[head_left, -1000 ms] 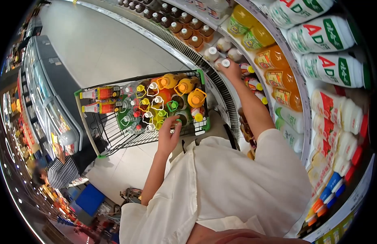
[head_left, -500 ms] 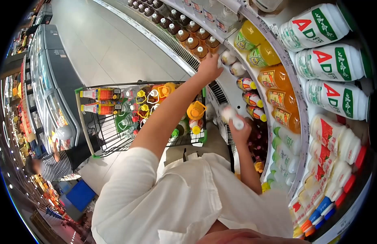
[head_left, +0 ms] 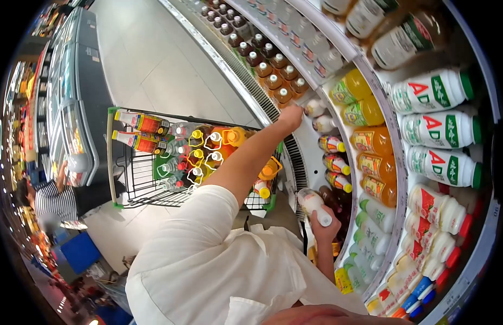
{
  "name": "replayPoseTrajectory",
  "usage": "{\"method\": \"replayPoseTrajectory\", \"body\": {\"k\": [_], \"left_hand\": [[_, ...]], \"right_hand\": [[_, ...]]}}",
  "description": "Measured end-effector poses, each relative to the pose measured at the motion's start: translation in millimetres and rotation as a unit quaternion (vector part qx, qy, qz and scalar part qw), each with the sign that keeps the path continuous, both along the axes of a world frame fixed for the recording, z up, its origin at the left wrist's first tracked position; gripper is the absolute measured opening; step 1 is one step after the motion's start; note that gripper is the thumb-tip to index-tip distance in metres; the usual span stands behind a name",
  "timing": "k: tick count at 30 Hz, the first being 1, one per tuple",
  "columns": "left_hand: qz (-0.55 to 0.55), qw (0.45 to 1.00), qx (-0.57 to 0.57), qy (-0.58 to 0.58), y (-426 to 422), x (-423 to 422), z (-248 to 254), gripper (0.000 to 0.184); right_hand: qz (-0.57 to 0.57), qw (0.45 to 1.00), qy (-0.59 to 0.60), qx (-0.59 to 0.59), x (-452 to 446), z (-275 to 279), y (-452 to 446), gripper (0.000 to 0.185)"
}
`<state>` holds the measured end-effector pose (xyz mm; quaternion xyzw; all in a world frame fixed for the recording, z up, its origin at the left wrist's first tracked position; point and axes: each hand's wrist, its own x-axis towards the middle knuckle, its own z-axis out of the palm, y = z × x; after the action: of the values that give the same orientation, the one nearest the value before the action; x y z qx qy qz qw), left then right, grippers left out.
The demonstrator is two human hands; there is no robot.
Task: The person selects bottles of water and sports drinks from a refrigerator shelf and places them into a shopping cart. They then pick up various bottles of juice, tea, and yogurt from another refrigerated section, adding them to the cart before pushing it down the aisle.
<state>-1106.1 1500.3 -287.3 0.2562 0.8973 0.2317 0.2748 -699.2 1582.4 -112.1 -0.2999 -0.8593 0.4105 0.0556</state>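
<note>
My right hand (head_left: pixel 326 226) is closed around a white bottle (head_left: pixel 311 203), which is tilted with its white cap towards me, beside the lower shelf. My left hand (head_left: pixel 291 117) reaches over the cart to the shelf's front edge. Its fingers are curled, and what they hold, if anything, is hidden. Close to it are amber bottles with white caps (head_left: pixel 283 96) and white-capped pale bottles (head_left: pixel 315 108). Below my left arm stands a shopping cart (head_left: pixel 111 157) with many drinks, among them orange-handled bottles (head_left: pixel 233 136) and two red-labelled bottles (head_left: pixel 142 142).
Shelves on the right hold orange drink bottles (head_left: pixel 372 141), large white bottles (head_left: pixel 437 130) and red-capped bottles (head_left: pixel 436 208). On the left are a long freezer (head_left: pixel 89 81) and a person in a striped shirt (head_left: pixel 55 200). A blue box (head_left: pixel 79 253) is at the lower left.
My left hand has moved from over the cart to the shelf edge. My right hand has drawn back from the pale bottles with the white bottle in it. The view has shifted.
</note>
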Motion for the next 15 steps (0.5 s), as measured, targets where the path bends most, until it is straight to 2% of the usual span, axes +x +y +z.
{"method": "replayPoseTrajectory", "body": {"k": [4,6,8,10,11,15], "left_hand": [[0.011,0.999,0.033,0.036,-30,-6,16,0.025],[-0.032,0.989,0.118,0.087,-49,-7,54,0.034],[-0.021,0.987,0.124,0.097,-78,-3,92,0.036],[0.052,0.975,0.190,0.100,-125,10,148,0.039],[0.085,0.965,0.224,0.105,-154,18,170,0.039],[0.219,0.915,0.296,0.164,-280,69,260,0.039]], "right_hand": [[0.016,0.999,0.038,0.026,-32,28,-2,0.035],[-0.003,0.997,0.059,0.057,-47,34,-3,0.034],[0.010,0.992,0.085,0.092,-69,47,-8,0.032],[0.024,0.989,0.069,0.129,-85,63,-11,0.031],[0.030,0.983,0.114,0.139,-94,68,-16,0.030],[0.085,0.978,0.162,0.102,-134,107,-44,0.033]]}}
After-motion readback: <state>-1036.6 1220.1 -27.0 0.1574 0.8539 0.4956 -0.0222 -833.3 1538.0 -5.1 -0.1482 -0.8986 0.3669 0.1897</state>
